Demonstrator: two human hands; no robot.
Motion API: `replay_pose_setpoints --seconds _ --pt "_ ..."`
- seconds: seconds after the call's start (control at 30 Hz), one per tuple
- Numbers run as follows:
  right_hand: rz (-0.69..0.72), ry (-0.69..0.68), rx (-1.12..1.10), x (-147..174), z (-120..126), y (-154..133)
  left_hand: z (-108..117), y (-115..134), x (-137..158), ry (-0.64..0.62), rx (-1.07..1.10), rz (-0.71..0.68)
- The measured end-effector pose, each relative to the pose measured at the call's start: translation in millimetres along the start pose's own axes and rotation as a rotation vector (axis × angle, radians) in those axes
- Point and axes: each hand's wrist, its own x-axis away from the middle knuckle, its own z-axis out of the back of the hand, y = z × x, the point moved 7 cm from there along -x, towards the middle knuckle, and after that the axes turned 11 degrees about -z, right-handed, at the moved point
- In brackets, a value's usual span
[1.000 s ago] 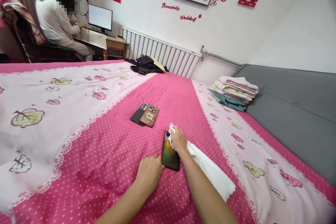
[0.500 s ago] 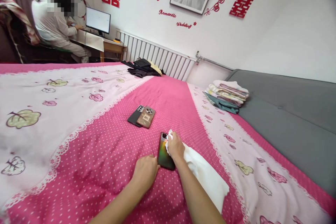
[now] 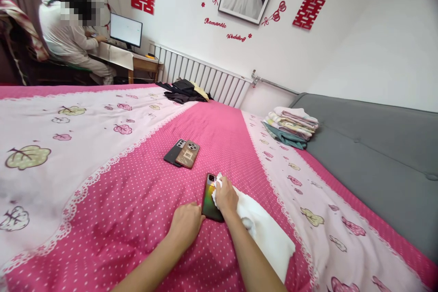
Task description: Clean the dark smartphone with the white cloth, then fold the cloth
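A smartphone (image 3: 211, 205) with a shiny green-gold back lies face down on the pink dotted bedspread (image 3: 150, 196). My left hand (image 3: 186, 221) is closed at its lower left edge, thumb against the corner; the curled fingertips are hidden. Bunched in my right hand (image 3: 226, 195) is one end of a white cloth (image 3: 270, 232), pressed onto the phone's upper right back. The rest of the cloth trails over the bed beneath my right forearm. Farther off, a brown-cased phone (image 3: 188, 155) partly overlaps a black phone (image 3: 174, 154).
Folded cloths (image 3: 290, 123) are stacked beside the grey headboard (image 3: 369, 146). Dark clothes (image 3: 185, 91) lie at the bed's far edge, before a white radiator (image 3: 205, 73). A person (image 3: 65, 32) sits at a desk (image 3: 137, 61) with a monitor (image 3: 126, 30) at the far left.
The whole view has shifted slightly. My right hand with the cloth has moved a little down along the phone's back; my left hand stays at the phone's edge.
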Motion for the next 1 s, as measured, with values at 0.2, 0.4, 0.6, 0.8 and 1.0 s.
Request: replay_pose_setpoints --seconds 0.2,0.4,0.6,0.8,1.0 --pt "0.003 0.006 -0.009 -0.4 0.0 -0.2 0.0 0.1 -0.6 0.0 -0.003 -0.003" --pt "-0.005 0.005 -0.017 -0.3 0.0 0.2 0.0 0.7 0.5 0.001 -0.008 -0.005" --pt "-0.009 0.003 -0.026 -1.2 -0.5 0.3 0.3 0.1 0.1 -0.006 -0.002 0.0" --pt "-0.013 0.007 -0.029 -1.3 -1.8 0.2 1.9 -0.5 1.4 -0.017 0.01 0.015" --pt "-0.006 0.007 -0.047 -0.9 -2.0 -1.7 4.3 -2.1 3.3 -0.014 0.017 0.033"
